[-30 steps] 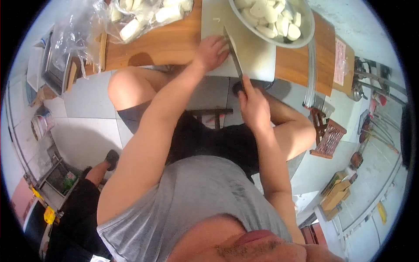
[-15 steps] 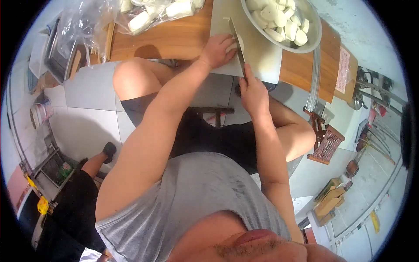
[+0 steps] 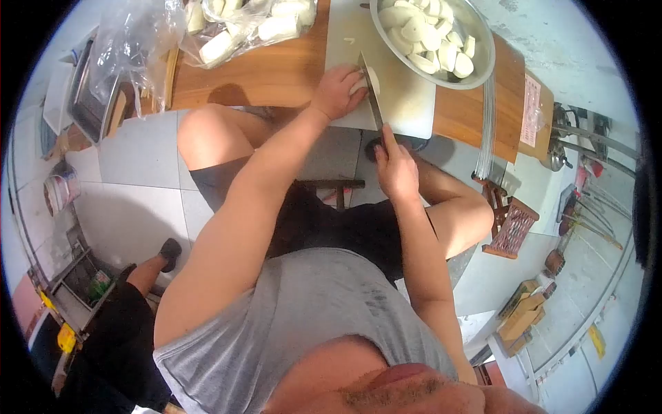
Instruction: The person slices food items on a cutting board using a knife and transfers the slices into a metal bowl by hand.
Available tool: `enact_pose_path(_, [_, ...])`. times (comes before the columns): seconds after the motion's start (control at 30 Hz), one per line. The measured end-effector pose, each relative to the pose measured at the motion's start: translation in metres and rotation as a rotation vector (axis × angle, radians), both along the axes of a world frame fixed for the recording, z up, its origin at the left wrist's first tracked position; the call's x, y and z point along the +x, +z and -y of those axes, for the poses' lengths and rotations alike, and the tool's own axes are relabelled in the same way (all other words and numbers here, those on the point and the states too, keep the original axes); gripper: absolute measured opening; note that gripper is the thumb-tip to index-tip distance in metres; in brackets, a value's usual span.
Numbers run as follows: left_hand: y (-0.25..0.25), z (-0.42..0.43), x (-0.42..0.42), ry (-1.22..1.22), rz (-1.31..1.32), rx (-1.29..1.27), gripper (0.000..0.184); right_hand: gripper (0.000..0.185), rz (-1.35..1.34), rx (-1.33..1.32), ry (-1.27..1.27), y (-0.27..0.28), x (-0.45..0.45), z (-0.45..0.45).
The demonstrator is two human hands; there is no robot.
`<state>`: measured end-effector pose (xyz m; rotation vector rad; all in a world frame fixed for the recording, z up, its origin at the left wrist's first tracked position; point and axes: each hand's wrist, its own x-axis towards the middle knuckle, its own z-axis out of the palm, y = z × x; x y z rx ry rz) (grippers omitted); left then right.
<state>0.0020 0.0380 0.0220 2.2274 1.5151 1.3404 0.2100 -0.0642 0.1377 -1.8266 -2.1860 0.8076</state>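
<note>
Currently the right hand is gripping a long dark-handled metal knife, fingers wrapping closed around the handle, index finger extending along it toward the blade. Blade is pointing away from the body and lying over a pale rectangular cutting board. Left hand is resting on the board at the blade's left side; its fingers are bending partway closed, thumb slightly apart, and are holding a pale white piece against the board, mostly hidden under the hand. Just beyond the blade, on its right, a thin white slice is lying flat. Farther up the board a small pale scrap is sitting alone.

Round silver metal bowl is standing partly over the board's right edge, containing many cut white chunks. Left of the board, a clear plastic bag is holding larger white pieces on the brown wooden worktop. Thin wooden sticks are lying near the worktop's left end; a bundle of thin, shiny strands is extending past its front edge on the right.
</note>
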Motion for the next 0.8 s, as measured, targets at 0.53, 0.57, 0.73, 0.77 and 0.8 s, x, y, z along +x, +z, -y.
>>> enact_pose_path(0.53, [-0.012, 0.031, -0.019, 0.122, 0.184, -0.111, 0.043, 0.052, -0.157, 0.054, -0.053, 0.047, 0.012, 0.056])
enact_pose_path(0.57, [-0.012, 0.035, -0.02, 0.12, 0.178, -0.132, 0.042, 0.052, -0.162, 0.064, -0.047, 0.047, 0.007, 0.055])
enact_pose_path(0.73, [-0.007, 0.038, -0.019, 0.055, 0.233, -0.165, 0.04, 0.051, -0.177, 0.048, -0.004, 0.039, -0.012, 0.048])
enact_pose_path(0.77, [-0.009, 0.037, -0.019, 0.062, 0.221, -0.146, 0.039, 0.051, -0.18, 0.054, 0.002, 0.038, -0.015, 0.048])
enact_pose_path(0.8, [-0.012, 0.036, -0.019, 0.071, 0.209, -0.126, 0.039, 0.051, -0.162, 0.046, -0.003, 0.037, -0.017, 0.048])
